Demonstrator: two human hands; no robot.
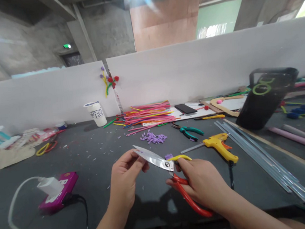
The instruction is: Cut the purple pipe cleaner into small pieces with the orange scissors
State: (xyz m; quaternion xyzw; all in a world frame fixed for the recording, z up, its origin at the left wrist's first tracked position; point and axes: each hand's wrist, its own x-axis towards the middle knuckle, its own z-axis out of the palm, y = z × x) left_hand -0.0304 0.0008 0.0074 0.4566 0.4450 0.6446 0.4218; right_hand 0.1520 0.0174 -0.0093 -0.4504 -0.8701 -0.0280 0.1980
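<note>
My right hand [202, 185] is closed round the red and yellow handles of a pair of scissors [157, 160], whose steel blades point left. My left hand [127, 174] pinches something small at the blade tips; I cannot make out what it is. A small purple bit sits on the scissors near the pivot. Both hands hover above the dark grey table [97, 159]. A heap of small purple cut pieces [154, 137] lies just beyond the hands.
A yellow glue gun [220, 145] and green pliers [189, 130] lie to the right, beside long clear sticks [264, 157]. Coloured pipe cleaners [148, 115], a phone [185, 108], a paper cup [96, 113] sit at the back. A black container [266, 96] stands right, a magenta power strip [58, 190] left.
</note>
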